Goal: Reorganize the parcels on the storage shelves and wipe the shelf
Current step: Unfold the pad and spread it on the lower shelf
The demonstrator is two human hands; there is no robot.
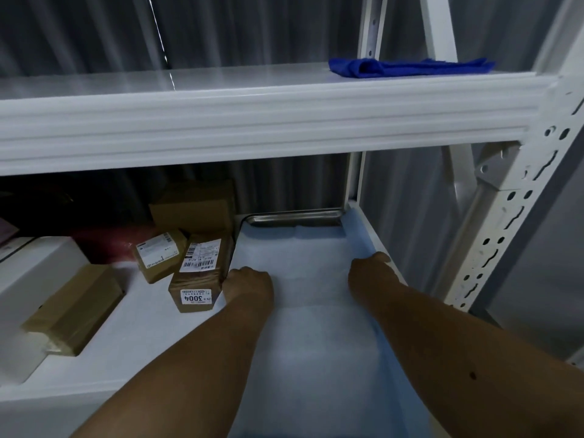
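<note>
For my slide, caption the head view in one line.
Both hands grip a pale padded parcel on the lower shelf, blue cloth lying above.

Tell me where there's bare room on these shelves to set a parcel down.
Upper shelf: bare left of the blue cloth. Lower shelf: a bare strip between the taped parcel and the 3004 parcel. Crowded behind it, where boxes cluster.
</note>
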